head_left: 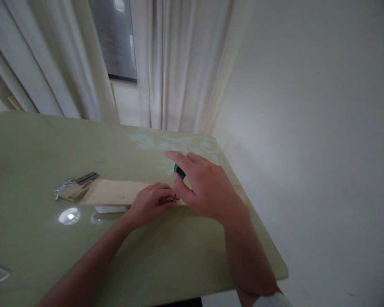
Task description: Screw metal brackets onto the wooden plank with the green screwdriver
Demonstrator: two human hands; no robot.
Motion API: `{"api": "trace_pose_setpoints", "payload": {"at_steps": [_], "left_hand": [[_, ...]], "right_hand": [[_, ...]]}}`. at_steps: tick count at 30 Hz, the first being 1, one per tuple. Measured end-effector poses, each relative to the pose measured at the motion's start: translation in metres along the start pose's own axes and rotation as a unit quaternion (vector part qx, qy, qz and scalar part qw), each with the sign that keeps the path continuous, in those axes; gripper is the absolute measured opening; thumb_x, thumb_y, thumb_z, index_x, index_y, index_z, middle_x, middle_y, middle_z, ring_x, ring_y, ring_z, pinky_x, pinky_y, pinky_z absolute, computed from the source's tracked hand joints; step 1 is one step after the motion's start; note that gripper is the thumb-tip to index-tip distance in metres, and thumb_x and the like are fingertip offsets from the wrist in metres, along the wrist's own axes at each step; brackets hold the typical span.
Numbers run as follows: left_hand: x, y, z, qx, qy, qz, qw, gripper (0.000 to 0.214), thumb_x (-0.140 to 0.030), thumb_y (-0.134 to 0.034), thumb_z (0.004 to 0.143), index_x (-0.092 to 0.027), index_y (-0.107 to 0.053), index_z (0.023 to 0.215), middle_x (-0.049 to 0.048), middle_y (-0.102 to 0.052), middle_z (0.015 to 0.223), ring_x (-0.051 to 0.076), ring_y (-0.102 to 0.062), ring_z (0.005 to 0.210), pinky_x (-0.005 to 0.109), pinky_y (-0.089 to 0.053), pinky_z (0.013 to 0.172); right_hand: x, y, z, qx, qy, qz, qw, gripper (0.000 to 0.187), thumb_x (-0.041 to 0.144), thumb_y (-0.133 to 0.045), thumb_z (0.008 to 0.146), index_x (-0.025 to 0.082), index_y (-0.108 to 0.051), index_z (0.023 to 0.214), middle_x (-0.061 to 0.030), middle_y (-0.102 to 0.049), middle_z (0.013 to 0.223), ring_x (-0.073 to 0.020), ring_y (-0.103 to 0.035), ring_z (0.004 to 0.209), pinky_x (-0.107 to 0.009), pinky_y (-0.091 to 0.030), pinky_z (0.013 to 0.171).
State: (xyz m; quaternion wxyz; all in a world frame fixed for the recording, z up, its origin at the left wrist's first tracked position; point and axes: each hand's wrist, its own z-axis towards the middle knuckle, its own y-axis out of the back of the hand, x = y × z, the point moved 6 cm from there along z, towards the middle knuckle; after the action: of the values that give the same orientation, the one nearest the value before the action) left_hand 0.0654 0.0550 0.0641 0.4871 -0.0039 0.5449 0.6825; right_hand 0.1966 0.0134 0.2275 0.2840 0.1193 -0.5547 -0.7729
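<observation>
Pinching a metal piece, left hand seemingly steadies; right hand, at two o'clock, half-curls round something green. Aim seems needed.

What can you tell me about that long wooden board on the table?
The long wooden board is pale, flat and thin, and looks bare, with a small darker mark on its left part. It runs left to right over the green table, a white object showing under its near edge. The left hand seems to rest on it; the right hand hides much of its right part, and whether that one touches it is unclear.
</observation>
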Motion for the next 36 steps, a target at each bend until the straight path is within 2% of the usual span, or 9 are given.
{"api": "trace_pose_setpoints", "payload": {"at_steps": [4,9,13,16,22,26,29,34,36], "left_hand": [[-0.002,0.000,0.001,0.013,0.006,-0.008,1.000,0.011,-0.030,-0.067,0.096,-0.027,-0.078,0.096,0.0011,-0.076,0.099,0.019,-0.068,0.091,0.030,-0.050,0.084],[0.001,0.001,0.002,-0.009,0.040,-0.001,0.999,0.010,-0.030,-0.070,0.094,-0.024,-0.075,0.089,0.0003,-0.075,0.089,0.018,-0.066,0.083,0.029,-0.048,0.077],[0.002,-0.002,0.001,0.028,0.030,-0.041,0.998,0.012,-0.031,-0.070,0.095,-0.027,-0.077,0.103,0.0008,-0.077,0.101,0.019,-0.068,0.092,0.029,-0.049,0.082],[0.001,0.000,0.001,0.025,0.023,-0.045,0.998,0.012,-0.029,-0.065,0.097,-0.026,-0.077,0.098,0.0014,-0.077,0.100,0.019,-0.068,0.093,0.029,-0.049,0.085],[-0.003,0.002,0.002,0.018,0.025,-0.025,0.999,0.010,-0.026,-0.064,0.097,-0.024,-0.073,0.092,0.0003,-0.075,0.095,0.018,-0.066,0.091,0.029,-0.046,0.082],[0.000,0.000,0.002,0.008,0.051,-0.008,0.999,0.008,-0.028,-0.067,0.094,-0.023,-0.071,0.089,-0.0001,-0.072,0.088,0.018,-0.064,0.084,0.029,-0.044,0.077],[0.002,-0.002,0.001,-0.008,0.061,0.007,0.998,0.008,-0.030,-0.069,0.093,-0.023,-0.070,0.090,0.0001,-0.072,0.086,0.018,-0.063,0.080,0.029,-0.043,0.074],[0.000,-0.001,0.002,0.003,0.060,0.012,0.998,0.007,-0.029,-0.071,0.092,-0.023,-0.070,0.091,0.0001,-0.071,0.086,0.018,-0.063,0.081,0.028,-0.043,0.074],[0.000,0.000,0.002,0.020,0.042,-0.007,0.999,0.005,-0.029,-0.071,0.092,-0.024,-0.072,0.095,0.0003,-0.073,0.090,0.019,-0.065,0.087,0.028,-0.045,0.078]], "right_hand": [[-0.001,-0.001,0.001,0.000,-0.022,-0.031,0.999,0.033,0.043,-0.043,0.109,0.027,-0.063,0.130,-0.0040,-0.072,0.099,-0.0219,-0.065,0.090,-0.032,-0.041,0.071],[0.001,-0.001,0.002,-0.016,0.005,-0.014,1.000,0.047,0.039,-0.047,0.108,0.025,-0.050,0.152,-0.0082,-0.070,0.119,-0.0242,-0.063,0.110,-0.033,-0.046,0.083],[-0.003,-0.004,0.003,-0.012,-0.018,-0.011,1.000,0.046,0.035,-0.041,0.109,0.023,-0.049,0.153,-0.0101,-0.072,0.118,-0.0231,-0.065,0.106,-0.033,-0.047,0.083],[-0.002,-0.003,0.003,-0.016,-0.010,0.019,1.000,0.051,0.031,-0.041,0.107,0.022,-0.041,0.157,-0.0101,-0.072,0.123,-0.0231,-0.067,0.107,-0.033,-0.048,0.083],[-0.017,-0.002,0.006,-0.027,-0.111,-0.012,0.993,0.046,0.064,-0.050,0.103,0.023,-0.058,0.121,-0.0036,-0.074,0.084,-0.0217,-0.067,0.073,-0.030,-0.040,0.067],[-0.012,-0.002,0.005,-0.035,-0.028,0.092,0.995,0.023,0.038,-0.055,0.104,0.023,-0.052,0.121,-0.0025,-0.072,0.098,-0.0181,-0.066,0.085,-0.028,-0.044,0.076],[-0.006,-0.003,0.004,-0.033,0.011,0.103,0.994,0.023,0.023,-0.052,0.099,0.022,-0.051,0.123,-0.0050,-0.071,0.108,-0.0188,-0.064,0.097,-0.030,-0.044,0.085],[-0.016,-0.006,0.006,-0.030,-0.068,0.040,0.996,0.028,0.050,-0.055,0.104,0.024,-0.057,0.115,-0.0032,-0.071,0.093,-0.0211,-0.065,0.083,-0.031,-0.043,0.073],[-0.016,-0.006,0.006,-0.024,-0.049,0.066,0.996,0.028,0.048,-0.055,0.105,0.024,-0.058,0.119,-0.0034,-0.072,0.098,-0.0202,-0.066,0.087,-0.031,-0.045,0.078]]}}
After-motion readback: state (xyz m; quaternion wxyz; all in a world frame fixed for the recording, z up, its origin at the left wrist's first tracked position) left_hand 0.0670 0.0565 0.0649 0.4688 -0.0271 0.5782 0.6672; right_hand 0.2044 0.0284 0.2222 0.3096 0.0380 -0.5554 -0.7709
